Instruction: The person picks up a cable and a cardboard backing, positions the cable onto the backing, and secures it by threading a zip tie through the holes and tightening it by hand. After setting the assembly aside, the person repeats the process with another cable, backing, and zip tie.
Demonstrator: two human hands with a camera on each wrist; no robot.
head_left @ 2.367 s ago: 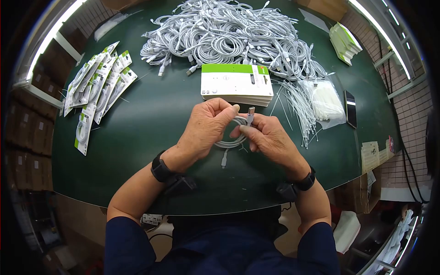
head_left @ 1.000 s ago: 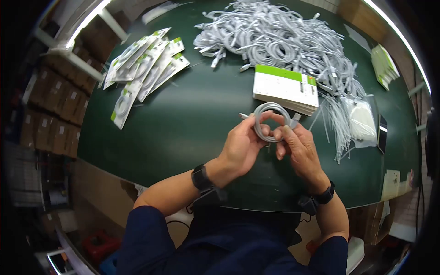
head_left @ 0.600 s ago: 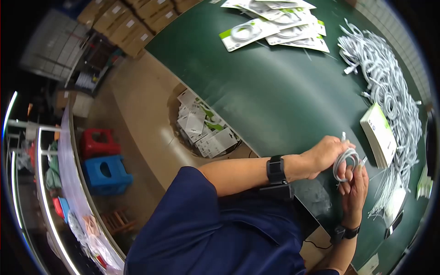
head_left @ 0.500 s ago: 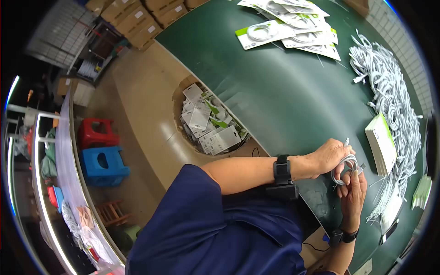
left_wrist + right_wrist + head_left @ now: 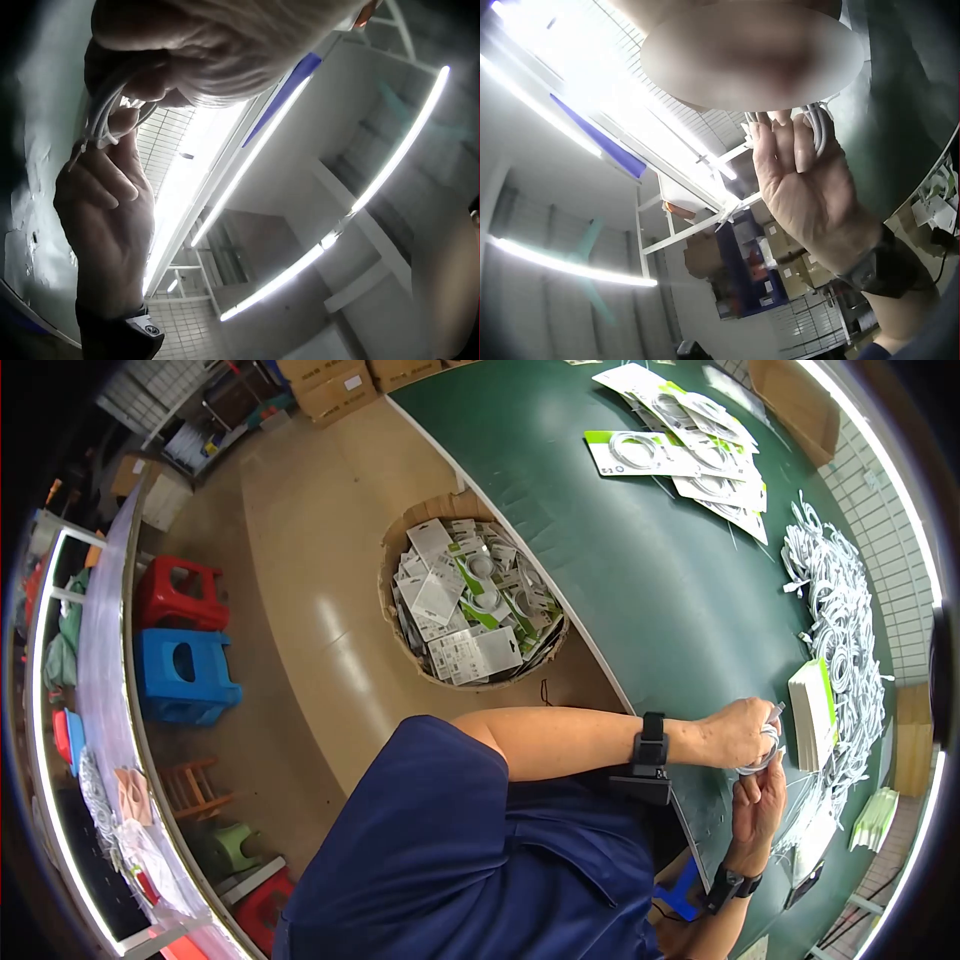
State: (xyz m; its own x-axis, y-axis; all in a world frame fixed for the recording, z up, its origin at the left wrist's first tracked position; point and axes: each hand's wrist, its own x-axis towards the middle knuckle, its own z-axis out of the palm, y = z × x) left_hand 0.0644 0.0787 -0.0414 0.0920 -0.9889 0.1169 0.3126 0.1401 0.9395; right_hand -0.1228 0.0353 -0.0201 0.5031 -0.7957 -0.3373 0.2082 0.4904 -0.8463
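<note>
A coiled grey-white USB cable (image 5: 768, 748) is held between both hands over the near edge of the green table. My left hand (image 5: 738, 732) grips the coil from the left, fingers curled round its loops, and one plug sticks out past the knuckles. My right hand (image 5: 757, 807) pinches the coil's lower side with thumb and fingertips. In the left wrist view, loops of the cable (image 5: 105, 112) run between the two hands. The right wrist view shows the left hand (image 5: 810, 187) with its fingers hooked through the loops, while the nearer hand is blurred.
Beyond the hands stands a stack of cards (image 5: 812, 715) beside a long cable pile (image 5: 838, 620). Packaged cables (image 5: 690, 455) lie at the table's far end. A round carton (image 5: 395, 530) of packs sits on the floor, near red and blue stools (image 5: 185, 675).
The head view has swung left, bringing the floor carton and stools into sight. Both hands have kept the cable coil, turning it, and the left hand now covers more of it.
</note>
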